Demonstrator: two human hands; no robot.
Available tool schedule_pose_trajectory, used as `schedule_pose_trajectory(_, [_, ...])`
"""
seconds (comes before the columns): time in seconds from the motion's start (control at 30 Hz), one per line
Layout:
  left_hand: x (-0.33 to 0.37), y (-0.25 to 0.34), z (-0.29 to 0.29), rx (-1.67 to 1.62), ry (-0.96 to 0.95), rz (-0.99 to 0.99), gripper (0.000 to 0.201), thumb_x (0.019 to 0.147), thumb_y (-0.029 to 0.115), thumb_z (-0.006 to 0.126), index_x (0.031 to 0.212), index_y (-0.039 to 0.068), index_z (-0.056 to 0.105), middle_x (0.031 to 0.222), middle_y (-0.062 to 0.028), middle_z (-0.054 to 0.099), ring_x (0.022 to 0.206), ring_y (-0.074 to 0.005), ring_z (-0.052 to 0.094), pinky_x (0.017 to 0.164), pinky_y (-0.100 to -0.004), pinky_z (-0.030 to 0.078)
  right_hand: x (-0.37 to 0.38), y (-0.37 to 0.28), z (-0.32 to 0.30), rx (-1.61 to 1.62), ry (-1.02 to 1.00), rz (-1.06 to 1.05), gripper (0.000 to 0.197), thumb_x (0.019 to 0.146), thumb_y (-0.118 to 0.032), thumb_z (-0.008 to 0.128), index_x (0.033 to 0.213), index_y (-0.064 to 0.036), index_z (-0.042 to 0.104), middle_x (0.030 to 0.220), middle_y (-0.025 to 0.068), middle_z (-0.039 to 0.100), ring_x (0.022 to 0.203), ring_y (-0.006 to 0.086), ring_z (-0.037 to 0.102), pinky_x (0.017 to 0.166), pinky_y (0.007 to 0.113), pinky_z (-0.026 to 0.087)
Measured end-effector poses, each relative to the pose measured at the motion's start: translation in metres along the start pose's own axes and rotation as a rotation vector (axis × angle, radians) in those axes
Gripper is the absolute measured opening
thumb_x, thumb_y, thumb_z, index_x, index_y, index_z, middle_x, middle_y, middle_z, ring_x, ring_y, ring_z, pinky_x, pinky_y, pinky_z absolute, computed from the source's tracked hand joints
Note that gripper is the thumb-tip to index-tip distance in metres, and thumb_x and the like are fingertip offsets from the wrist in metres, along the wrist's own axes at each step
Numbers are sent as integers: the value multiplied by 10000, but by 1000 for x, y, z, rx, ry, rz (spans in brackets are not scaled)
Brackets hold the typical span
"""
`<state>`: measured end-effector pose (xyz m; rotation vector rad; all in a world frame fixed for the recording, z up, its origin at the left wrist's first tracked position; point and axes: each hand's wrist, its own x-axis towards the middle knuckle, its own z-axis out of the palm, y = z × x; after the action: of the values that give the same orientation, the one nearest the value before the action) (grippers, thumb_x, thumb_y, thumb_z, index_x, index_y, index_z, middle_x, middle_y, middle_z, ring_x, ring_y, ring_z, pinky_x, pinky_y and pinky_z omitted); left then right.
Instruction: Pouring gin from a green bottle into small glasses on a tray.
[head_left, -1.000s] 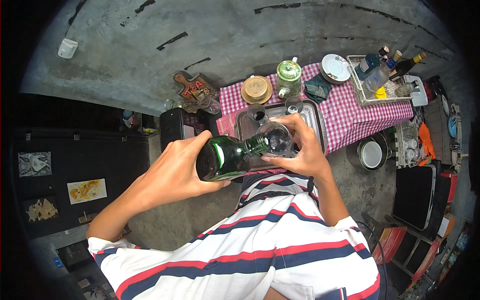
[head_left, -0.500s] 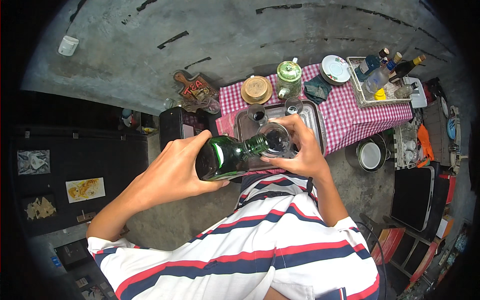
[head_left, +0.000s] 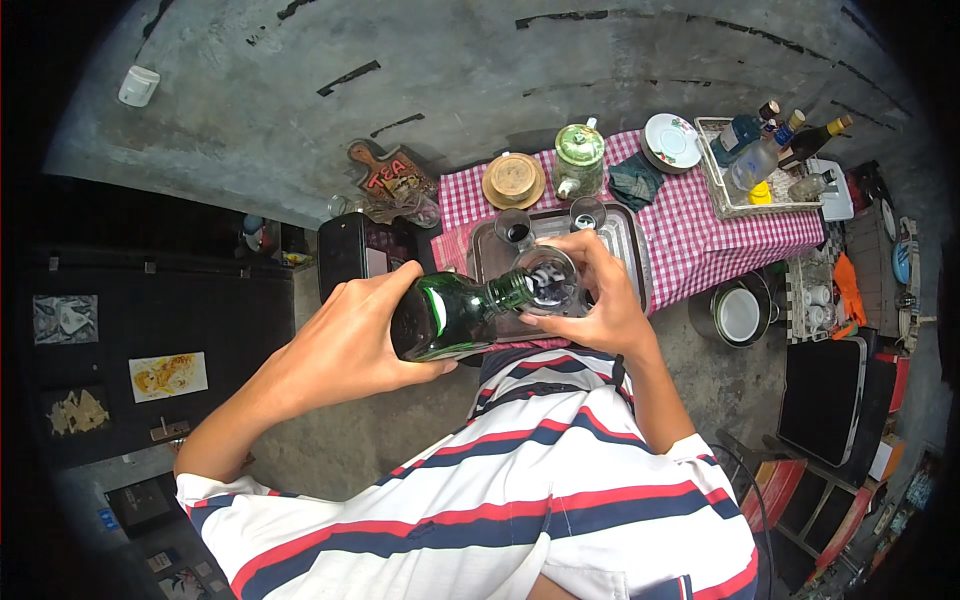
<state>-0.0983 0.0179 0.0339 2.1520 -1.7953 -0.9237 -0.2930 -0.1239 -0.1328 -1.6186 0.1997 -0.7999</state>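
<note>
My left hand (head_left: 345,330) is wrapped around a green glass bottle (head_left: 445,315) lying nearly level, its neck pointing right. The bottle's threaded mouth meets the rim of a clear drinking glass (head_left: 566,287). Closed around that glass from its right side is my right hand (head_left: 610,305). Pale reflections and something dark show inside the glass; how full it is I cannot tell. Below and beyond my hands lies a metal tray (head_left: 632,236). Two more glasses, one with dark contents (head_left: 514,231) and one farther right (head_left: 587,213), stand on it.
On the pink checked tablecloth (head_left: 700,240) are a green teapot (head_left: 579,165), a woven lidded pot (head_left: 514,178), a dark cloth (head_left: 636,180) and stacked plates (head_left: 672,142). A white basket (head_left: 722,190) holds several bottles. A bucket (head_left: 738,313) stands on the floor at right.
Pale, rippled streaks now show inside the glass, which looked darker before. Both hands, the bottle and the glass keep nearly the same place.
</note>
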Motion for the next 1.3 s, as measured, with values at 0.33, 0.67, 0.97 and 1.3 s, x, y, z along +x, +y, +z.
schedule_pose_trajectory(0.33, [3, -2, 7, -2, -17, -50, 616, 659, 288, 874, 1077, -32, 555, 918, -217, 690, 864, -354, 703, 769, -398, 522, 0, 6, -2, 160, 8, 6, 675, 691, -78, 880, 1247, -8, 504, 1107, 126, 659, 1084, 197, 631, 996, 335, 466])
schedule_pose_trajectory(0.67, [8, -4, 28, -83, 212, 62, 630, 657, 274, 877, 1103, -45, 566, 924, -217, 688, 850, -337, 707, 766, -384, 535, 3, 1, -16, 200, 65, 50, 721, 647, -87, 889, 1229, -16, 468, 1162, 138, 613, 1127, 210, 602, 1010, 349, 458])
schedule_pose_trajectory(0.97, [15, -32, 58, -437, 390, 18, 636, 677, 260, 887, 1153, -16, 569, 1014, -141, 698, 967, -220, 685, 889, -347, 514, 7, 2, -33, 184, 178, -34, 703, 667, -53, 876, 1235, -7, 464, 1116, 131, 636, 1086, 187, 618, 969, 332, 479])
schedule_pose_trajectory(1.3, [22, -81, 108, -967, 753, -19, 507, 752, 52, 825, 1175, -2, 551, 1068, -91, 664, 977, -151, 651, 873, -295, 520, 5, -2, -44, 65, 239, -62, 723, 670, -90, 885, 1250, -4, 462, 1124, 149, 642, 1056, 201, 637, 956, 342, 494])
